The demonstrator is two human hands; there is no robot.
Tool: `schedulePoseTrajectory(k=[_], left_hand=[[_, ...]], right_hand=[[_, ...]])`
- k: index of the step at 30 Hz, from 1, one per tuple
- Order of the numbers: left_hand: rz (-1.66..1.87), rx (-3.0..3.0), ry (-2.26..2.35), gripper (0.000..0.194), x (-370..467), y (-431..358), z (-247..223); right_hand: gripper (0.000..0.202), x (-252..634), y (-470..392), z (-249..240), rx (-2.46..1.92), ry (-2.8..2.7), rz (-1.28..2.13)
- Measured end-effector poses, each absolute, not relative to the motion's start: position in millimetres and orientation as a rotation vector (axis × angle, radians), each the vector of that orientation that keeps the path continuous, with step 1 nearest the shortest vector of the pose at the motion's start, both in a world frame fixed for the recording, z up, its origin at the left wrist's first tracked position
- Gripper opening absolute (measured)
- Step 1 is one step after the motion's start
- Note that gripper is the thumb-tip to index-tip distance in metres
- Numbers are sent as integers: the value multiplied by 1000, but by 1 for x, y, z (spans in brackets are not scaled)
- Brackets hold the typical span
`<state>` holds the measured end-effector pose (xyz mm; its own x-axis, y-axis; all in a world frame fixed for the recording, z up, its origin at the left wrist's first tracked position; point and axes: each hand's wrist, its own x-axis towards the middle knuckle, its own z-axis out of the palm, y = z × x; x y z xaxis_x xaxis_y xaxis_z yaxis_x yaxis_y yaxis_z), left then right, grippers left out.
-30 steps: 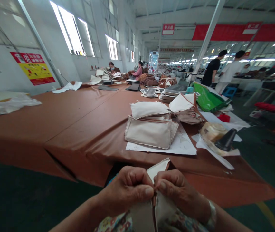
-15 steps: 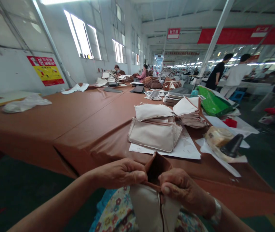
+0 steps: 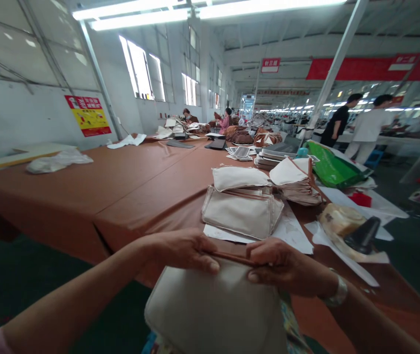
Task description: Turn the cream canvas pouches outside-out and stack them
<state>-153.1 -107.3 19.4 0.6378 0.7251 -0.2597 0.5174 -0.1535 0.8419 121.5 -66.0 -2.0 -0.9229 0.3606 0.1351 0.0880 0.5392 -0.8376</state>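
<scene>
Left hand point(image 3: 186, 250) and right hand point(image 3: 285, 267) a little apart, fingers of both pinched on the brown edge point(image 3: 232, 257) of a pale pouch point(image 3: 213, 309), the pouch in front of a brown-covered table point(image 3: 151, 196), stacked pale pieces point(image 3: 237, 211) beyond on white paper point(image 3: 300, 233).

A red-and-yellow printed poster point(image 3: 89, 116) hangs on the white painted wall point(image 3: 18, 113) over there; off to the right, I see a glossy green plastic sack point(image 3: 335, 166) near a black-shirted person point(image 3: 340, 120).

Pale wall point(image 3: 21, 113), bright windows point(image 3: 136, 66), lit tubes point(image 3: 269, 7) overhead; dim floor point(image 3: 66, 280), apparently green.
</scene>
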Motion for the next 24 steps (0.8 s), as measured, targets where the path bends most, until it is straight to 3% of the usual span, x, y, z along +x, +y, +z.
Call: schedulePoseTrajectory(k=[3, 6, 9, 10, 14, 19, 24], left_hand=[[51, 1775, 1105, 35, -189, -106, 6], [150, 1835, 1128, 37, -180, -117, 1], [351, 2046, 1060, 36, -139, -130, 11], [371, 2050, 1055, 37, -128, -132, 17], [342, 1761, 1021, 49, -130, -130, 27], [429, 1381, 902, 55, -169, -126, -3], [570, 1446, 904, 40, -144, -132, -24]], right_hand=[[35, 145, -51, -13, -492, -2540, 1283], [24, 144, -50, -24, -588, -2589, 1156], [54, 114, -68, -28, -462, -2527, 1157], [55, 102, -76, -28, -379, -2495, 1192], [25, 74, -97, -33, -301, -2441, 1242], [29, 89, -90, -44, -404, -2376, 1201], [27, 103, -79, -44, -549, -2398, 1328]])
